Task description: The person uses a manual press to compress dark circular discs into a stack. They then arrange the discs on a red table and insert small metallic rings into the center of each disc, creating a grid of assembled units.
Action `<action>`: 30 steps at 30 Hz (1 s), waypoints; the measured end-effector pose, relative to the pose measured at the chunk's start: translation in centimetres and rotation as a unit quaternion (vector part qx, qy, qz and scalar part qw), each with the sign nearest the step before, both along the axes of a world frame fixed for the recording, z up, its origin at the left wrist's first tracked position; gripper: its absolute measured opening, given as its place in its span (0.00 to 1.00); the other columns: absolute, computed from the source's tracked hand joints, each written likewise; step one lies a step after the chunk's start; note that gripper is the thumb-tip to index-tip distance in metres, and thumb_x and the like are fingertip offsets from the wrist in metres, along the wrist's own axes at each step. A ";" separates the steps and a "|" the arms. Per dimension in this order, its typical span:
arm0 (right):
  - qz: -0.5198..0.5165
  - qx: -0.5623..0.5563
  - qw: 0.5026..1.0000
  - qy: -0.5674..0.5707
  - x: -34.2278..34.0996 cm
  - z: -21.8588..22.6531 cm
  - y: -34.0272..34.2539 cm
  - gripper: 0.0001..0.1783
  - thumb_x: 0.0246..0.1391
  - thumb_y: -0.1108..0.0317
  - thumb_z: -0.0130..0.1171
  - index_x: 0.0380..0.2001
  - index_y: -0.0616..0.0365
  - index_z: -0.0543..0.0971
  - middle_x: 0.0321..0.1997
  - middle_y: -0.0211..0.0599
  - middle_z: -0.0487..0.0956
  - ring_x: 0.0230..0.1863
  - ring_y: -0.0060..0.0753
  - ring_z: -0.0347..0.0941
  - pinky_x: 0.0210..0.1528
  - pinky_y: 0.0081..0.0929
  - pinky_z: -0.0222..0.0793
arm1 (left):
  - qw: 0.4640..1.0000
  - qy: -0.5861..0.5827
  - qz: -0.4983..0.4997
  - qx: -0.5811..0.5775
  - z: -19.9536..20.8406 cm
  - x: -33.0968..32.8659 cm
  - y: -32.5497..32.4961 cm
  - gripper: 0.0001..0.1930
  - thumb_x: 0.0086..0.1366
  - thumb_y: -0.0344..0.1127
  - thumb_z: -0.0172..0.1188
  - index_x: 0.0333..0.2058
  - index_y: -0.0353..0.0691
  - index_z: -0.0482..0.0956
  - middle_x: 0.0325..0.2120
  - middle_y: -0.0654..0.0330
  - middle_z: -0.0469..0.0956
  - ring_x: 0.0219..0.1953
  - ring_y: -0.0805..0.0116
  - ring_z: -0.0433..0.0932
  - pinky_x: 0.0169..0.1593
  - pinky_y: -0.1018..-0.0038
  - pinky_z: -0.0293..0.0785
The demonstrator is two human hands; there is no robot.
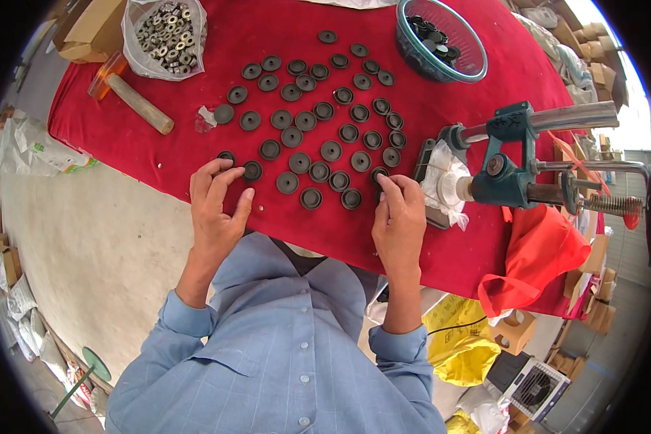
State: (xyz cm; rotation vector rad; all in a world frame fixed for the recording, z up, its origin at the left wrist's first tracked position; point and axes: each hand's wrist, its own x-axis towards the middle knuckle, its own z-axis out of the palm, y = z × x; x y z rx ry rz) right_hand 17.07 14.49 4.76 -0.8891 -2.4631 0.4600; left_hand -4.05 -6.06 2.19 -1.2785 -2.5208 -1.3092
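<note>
Many round black caps, each a shallow disc with a raised rim and a small centre, lie spread on a red cloth (188, 163). At the left, my left hand (220, 199) has its thumb and fingers apart. Its fingertips reach to one black cap (252, 171) and to another cap (226, 155) just behind it, without closing around either. On the right, my right hand (401, 220) pinches a black cap (379, 173) between thumb and fingers, low over the cloth. That cap is partly hidden by the fingertips.
A green hand press (510, 155) with a plastic-wrapped base stands right of my right hand. Farther back are a bag of metal rings (168, 40), a wooden-handled hammer (141, 103) and a teal basket of black caps (482, 72). A red bag (535, 260) drapes at the right edge.
</note>
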 end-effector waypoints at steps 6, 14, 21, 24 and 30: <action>-0.012 -0.021 1.000 0.012 -0.2 0.1 -0.3 0.22 0.57 0.81 0.60 0.56 0.63 0.80 0.56 0.47 0.77 0.57 0.55 0.74 0.61 0.46 0.72 | 1.000 -0.005 0.006 -0.007 -0.5 -0.3 -0.8 0.26 0.59 0.29 0.73 0.57 0.36 0.79 0.62 0.47 0.71 0.64 0.48 0.71 0.67 0.59 0.69; -0.015 -0.063 0.997 0.032 -1.4 -1.6 -0.3 0.41 0.67 0.62 0.62 0.74 0.71 0.58 0.79 0.70 0.53 0.79 0.69 0.52 0.78 0.57 0.52 | 0.986 0.066 -0.038 -0.148 0.5 -3.1 0.1 0.58 0.60 0.56 0.73 0.76 0.31 0.49 0.78 0.38 0.44 0.80 0.38 0.45 0.78 0.47 0.48; 0.010 -0.012 1.000 0.019 -5.8 -3.9 3.3 0.41 0.69 0.59 0.60 0.73 0.75 0.58 0.77 0.71 0.56 0.78 0.70 0.53 0.79 0.57 0.51 | 0.968 0.122 -0.037 -0.216 -1.2 -5.9 4.4 0.54 0.70 0.65 0.59 0.76 0.27 0.47 0.78 0.35 0.42 0.80 0.36 0.42 0.79 0.46 0.44; 0.063 -0.052 0.996 0.048 -6.8 -3.0 3.2 0.37 0.68 0.60 0.60 0.70 0.74 0.62 0.76 0.68 0.60 0.76 0.68 0.57 0.77 0.56 0.55 | 0.964 0.120 -0.052 -0.230 -1.0 -5.6 5.7 0.52 0.72 0.64 0.58 0.77 0.29 0.47 0.78 0.35 0.43 0.80 0.37 0.42 0.79 0.46 0.43; 0.042 -0.023 0.993 0.109 -10.9 -1.7 10.9 0.30 0.70 0.59 0.56 0.68 0.67 0.70 0.74 0.64 0.66 0.74 0.65 0.63 0.75 0.52 0.61 | 0.966 0.149 -0.034 -0.207 1.6 -10.7 8.3 0.46 0.74 0.60 0.56 0.76 0.32 0.53 0.78 0.41 0.49 0.80 0.42 0.48 0.79 0.47 0.47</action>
